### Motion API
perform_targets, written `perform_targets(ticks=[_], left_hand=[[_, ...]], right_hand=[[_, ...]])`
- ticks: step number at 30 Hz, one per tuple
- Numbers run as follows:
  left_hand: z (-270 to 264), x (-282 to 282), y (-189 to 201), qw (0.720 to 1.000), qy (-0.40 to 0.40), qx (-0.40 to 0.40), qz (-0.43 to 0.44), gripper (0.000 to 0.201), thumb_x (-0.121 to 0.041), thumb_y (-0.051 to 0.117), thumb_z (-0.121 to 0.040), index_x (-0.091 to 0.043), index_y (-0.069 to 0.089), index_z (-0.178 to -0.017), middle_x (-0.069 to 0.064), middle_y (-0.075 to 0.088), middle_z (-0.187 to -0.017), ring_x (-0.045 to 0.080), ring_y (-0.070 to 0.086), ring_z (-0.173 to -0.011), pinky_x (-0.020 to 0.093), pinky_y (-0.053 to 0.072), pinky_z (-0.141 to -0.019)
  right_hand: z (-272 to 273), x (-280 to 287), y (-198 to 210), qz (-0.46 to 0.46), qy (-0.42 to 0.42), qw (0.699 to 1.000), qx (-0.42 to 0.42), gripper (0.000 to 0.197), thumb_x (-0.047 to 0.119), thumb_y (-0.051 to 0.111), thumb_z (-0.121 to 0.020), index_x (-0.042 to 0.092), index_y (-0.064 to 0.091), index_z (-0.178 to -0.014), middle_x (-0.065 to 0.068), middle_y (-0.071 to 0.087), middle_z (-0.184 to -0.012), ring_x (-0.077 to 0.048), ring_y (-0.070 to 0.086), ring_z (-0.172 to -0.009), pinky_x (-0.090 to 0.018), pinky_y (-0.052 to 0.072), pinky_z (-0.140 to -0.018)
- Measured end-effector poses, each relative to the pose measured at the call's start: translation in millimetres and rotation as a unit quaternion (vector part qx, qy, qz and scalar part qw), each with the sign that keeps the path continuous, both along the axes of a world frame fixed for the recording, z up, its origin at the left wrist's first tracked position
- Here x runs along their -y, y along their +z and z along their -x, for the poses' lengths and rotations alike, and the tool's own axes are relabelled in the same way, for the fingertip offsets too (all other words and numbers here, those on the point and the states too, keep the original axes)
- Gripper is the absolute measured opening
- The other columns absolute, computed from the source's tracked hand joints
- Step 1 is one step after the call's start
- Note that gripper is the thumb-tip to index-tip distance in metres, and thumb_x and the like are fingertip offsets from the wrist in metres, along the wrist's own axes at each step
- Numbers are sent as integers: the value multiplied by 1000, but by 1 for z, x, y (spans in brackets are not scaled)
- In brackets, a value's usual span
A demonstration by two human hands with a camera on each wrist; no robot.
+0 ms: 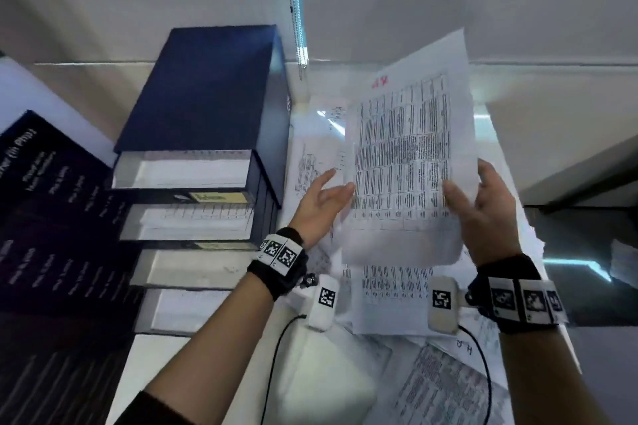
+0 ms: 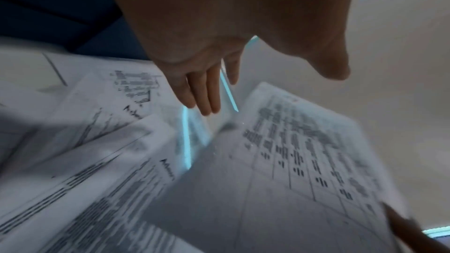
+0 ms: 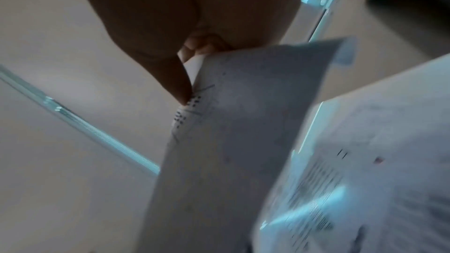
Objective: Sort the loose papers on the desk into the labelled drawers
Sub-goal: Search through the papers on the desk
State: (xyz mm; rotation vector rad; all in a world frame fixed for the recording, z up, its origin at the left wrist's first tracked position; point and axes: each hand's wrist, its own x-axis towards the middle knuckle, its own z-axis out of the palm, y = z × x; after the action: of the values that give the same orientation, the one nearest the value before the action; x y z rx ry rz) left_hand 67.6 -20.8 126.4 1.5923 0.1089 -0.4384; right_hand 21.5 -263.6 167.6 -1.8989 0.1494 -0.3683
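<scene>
A printed sheet [image 1: 404, 162] with a table and a red mark at its top is lifted above the desk. My right hand [image 1: 483, 203] pinches its right edge between thumb and fingers; in the right wrist view the sheet [image 3: 243, 122] hangs from that pinch. My left hand [image 1: 324, 197] is at the sheet's left edge with fingers straight and spread, thumb tip touching the paper. From the left wrist, those fingers [image 2: 207, 91] point over loose papers [image 2: 97, 122]. A dark blue drawer unit [image 1: 207, 121] stands at left with several drawers pulled out, holding paper.
More printed sheets [image 1: 397, 297] cover the glass desk [image 1: 486, 114] beneath and in front of my hands. A dark printed board [image 1: 51, 217] leans left of the drawers. A blind chain [image 1: 293, 3] hangs at the back wall. The desk's right edge drops to a dark floor.
</scene>
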Motion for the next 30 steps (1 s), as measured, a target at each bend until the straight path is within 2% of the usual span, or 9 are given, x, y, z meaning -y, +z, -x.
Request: perform_targets(ticks=[4, 7, 9, 13, 16, 21, 24, 28, 30], left_hand=[[28, -57, 21, 998, 45, -38, -22, 105, -85, 59, -64, -35, 26, -151, -7, 40, -148, 11, 41, -134, 36, 31, -112], [57, -102, 30, 991, 28, -116, 58, 94, -70, 69, -72, -21, 39, -147, -4, 52, -143, 18, 48, -133, 48, 31, -114], [78, -131, 44, 989, 66, -103, 78, 69, -45, 79, -75, -14, 57, -133, 5, 66, -127, 24, 61, -120, 52, 41, -108], [109, -192, 79, 993, 105, -37, 26, 36, -19, 72, -83, -14, 64, -118, 4, 73, -112, 20, 71, -102, 36, 55, -88], [133, -240, 91, 990, 136, -28, 34, 41, -3, 66, -86, -16, 58, -124, 6, 72, -115, 21, 70, -101, 32, 58, -81], [179, -292, 106, 972, 150, -95, 152, 45, 0, 56, -84, -9, 57, -128, 18, 69, -118, 31, 70, -98, 35, 60, -71], [192, -310, 101, 958, 166, -136, 191, 44, -6, 53, -84, 1, 57, -128, 25, 67, -117, 34, 71, -90, 36, 60, -67], [191, -313, 91, 947, 188, -141, 217, 41, -6, 53, -89, -1, 58, -129, 25, 66, -118, 33, 72, -89, 35, 60, -65], [184, -311, 87, 946, 203, -122, 219, 37, -9, 56, -91, -4, 57, -127, 21, 68, -107, 23, 72, -67, 25, 55, -49]], right_hand=[[11, -54, 16, -249, 94, 964, -11, 39, 15, 62, -91, 6, 53, -128, -19, 65, -122, -39, 62, -114, -51, 50, -97], [20, -96, 18, -337, 117, 932, -55, 53, 16, 64, -84, 6, 49, -134, -20, 65, -124, -38, 62, -115, -54, 50, -97], [26, -122, 17, -325, 140, 930, -96, 55, 17, 67, -83, 11, 50, -135, -19, 67, -119, -37, 65, -110, -53, 51, -94], [37, -168, 14, -300, 166, 922, -178, 63, 8, 63, -91, 20, 35, -146, -4, 76, -92, -20, 73, -85, -32, 58, -71], [48, -203, 12, -281, 219, 910, -212, 79, 1, 65, -89, 38, 26, -148, -15, 74, -103, -31, 71, -96, -43, 58, -80], [77, -258, 3, -170, 342, 871, -309, 32, 1, 62, -92, 11, 67, -122, -5, 63, -74, -17, 62, -68, -31, 57, -68], [88, -280, -3, -208, 333, 842, -370, 29, -7, 56, -93, -6, 62, -122, 4, 64, -58, -5, 57, -50, -14, 49, -51], [88, -290, -4, -232, 306, 839, -385, 29, -12, 48, -94, -8, 58, -121, 7, 59, -48, -1, 52, -40, -11, 42, -43], [80, -286, -5, -236, 271, 854, -375, 29, -11, 50, -94, -11, 59, -121, 2, 63, -56, -4, 55, -44, -12, 46, -47]])
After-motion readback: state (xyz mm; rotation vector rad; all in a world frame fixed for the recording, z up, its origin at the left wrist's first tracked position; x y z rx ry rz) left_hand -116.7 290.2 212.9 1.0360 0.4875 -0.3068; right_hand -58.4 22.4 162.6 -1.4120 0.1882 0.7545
